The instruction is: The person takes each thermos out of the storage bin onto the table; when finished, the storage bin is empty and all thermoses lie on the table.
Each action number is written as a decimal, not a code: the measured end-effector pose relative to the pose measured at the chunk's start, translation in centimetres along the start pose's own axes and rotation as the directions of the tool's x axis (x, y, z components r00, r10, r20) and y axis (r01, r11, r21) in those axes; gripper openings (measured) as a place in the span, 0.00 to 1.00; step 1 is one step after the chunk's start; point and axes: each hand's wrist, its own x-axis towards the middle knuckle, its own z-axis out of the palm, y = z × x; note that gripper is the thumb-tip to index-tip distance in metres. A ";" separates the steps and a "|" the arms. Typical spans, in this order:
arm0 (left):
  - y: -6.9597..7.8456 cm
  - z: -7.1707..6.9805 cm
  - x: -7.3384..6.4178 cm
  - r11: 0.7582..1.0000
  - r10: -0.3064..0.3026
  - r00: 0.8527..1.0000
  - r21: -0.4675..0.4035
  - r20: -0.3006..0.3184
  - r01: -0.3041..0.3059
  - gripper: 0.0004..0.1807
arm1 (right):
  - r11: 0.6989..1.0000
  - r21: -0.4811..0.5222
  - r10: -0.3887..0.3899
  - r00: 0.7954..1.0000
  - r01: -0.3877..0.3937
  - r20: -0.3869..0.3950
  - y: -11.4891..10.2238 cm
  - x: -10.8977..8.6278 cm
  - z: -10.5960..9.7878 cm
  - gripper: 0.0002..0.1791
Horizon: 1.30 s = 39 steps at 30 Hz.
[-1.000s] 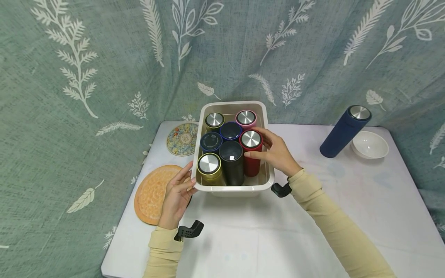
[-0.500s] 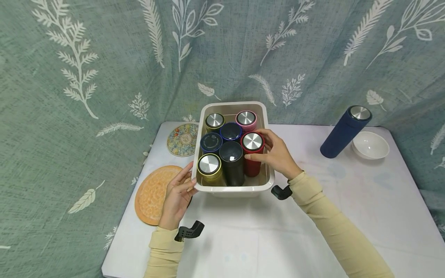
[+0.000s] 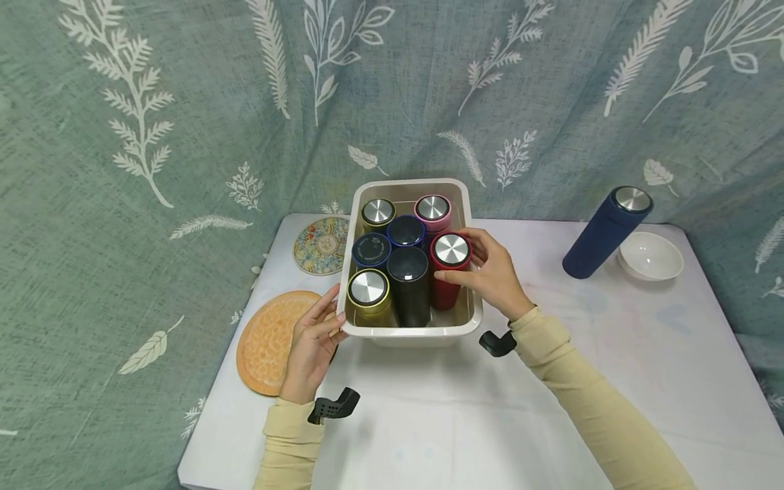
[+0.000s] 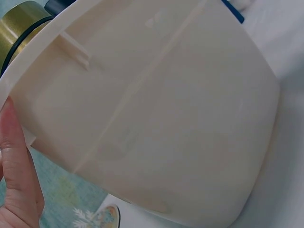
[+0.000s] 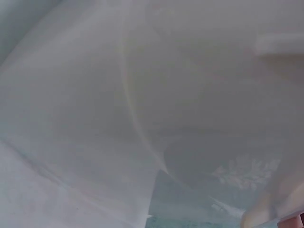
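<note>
In the head view a deep cream plastic bin point(image 3: 410, 333) holds several upright vacuum flasks. My left hand point(image 3: 311, 350) grips the bin's near left corner, thumb at the rim; the left wrist view shows a finger point(image 4: 14, 152) at the rim. My right hand point(image 3: 497, 279) holds a red flask point(image 3: 445, 291) near its steel lid, thumb on the near side, and the flask leans right. Beside it are a black flask point(image 3: 410, 292) and a pink one point(image 3: 433, 212). A yellow-gold flask point(image 3: 370, 306) stands at the near left. The right wrist view shows mostly the blurred bin wall point(image 5: 199, 95).
A navy flask point(image 3: 603, 235) stands at the right, in front of a white bowl point(image 3: 650, 257). On the left lie an orange round mat point(image 3: 269, 344) and a patterned round mat point(image 3: 320, 245). A leaf-print curtain point(image 3: 392, 88) hangs behind the white table point(image 3: 398, 422).
The red flask's top has tilted to the right and slightly nearer, with the right hand shifting along with it. The left hand and the bin have hardly moved.
</note>
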 end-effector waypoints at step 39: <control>-0.3 0.0 0.2 1.000 0.002 1.000 -0.022 -0.026 -0.002 0.31 | 0.957 0.052 -0.266 0.936 0.285 -0.232 -6.7 -2.6 -0.6 0.40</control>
